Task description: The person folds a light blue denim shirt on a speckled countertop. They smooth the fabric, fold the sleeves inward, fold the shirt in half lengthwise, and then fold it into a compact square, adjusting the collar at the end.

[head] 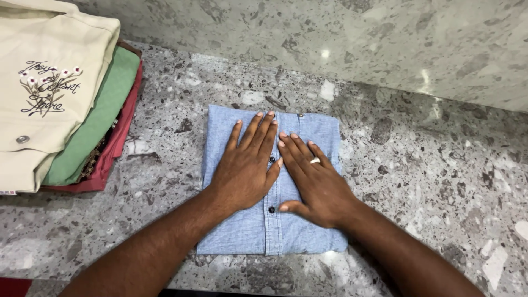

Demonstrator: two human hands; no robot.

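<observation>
We are seeing one folded blue shirt (258, 231) lying on one grey speckled stone counter (429, 181). We are counting two hands on it, and one ring (314, 160). At the left, we are counting one stack of four folded garments (66, 110).

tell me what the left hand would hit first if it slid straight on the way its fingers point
Probably nothing soon: the left hand points past the blue folded shirt across bare speckled counter toward the back wall.
</observation>
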